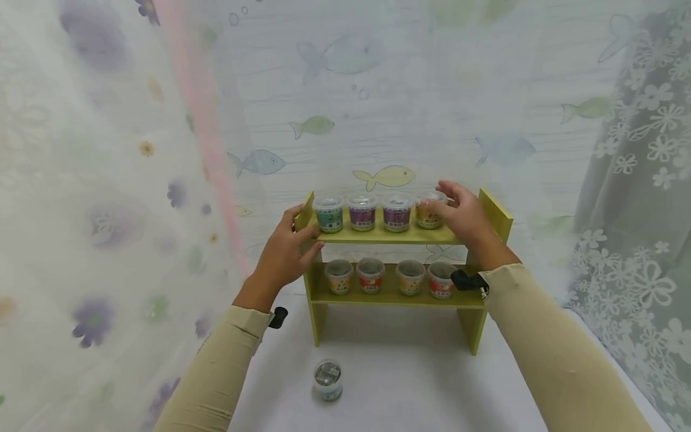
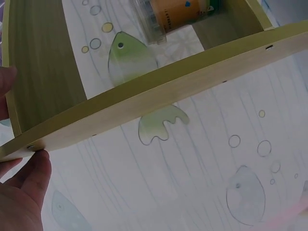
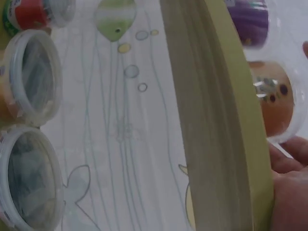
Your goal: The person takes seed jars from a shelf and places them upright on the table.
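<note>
in the head view i get only part of the orange cup at 3 o'clock, behind the right hand; the label print is too small to read. my left wrist view cuts off the left hand at 8 o'clock, a lower cup at 12 and the shelf at both sides.

Room under lower shelf between side panels, lone cup in front
</note>
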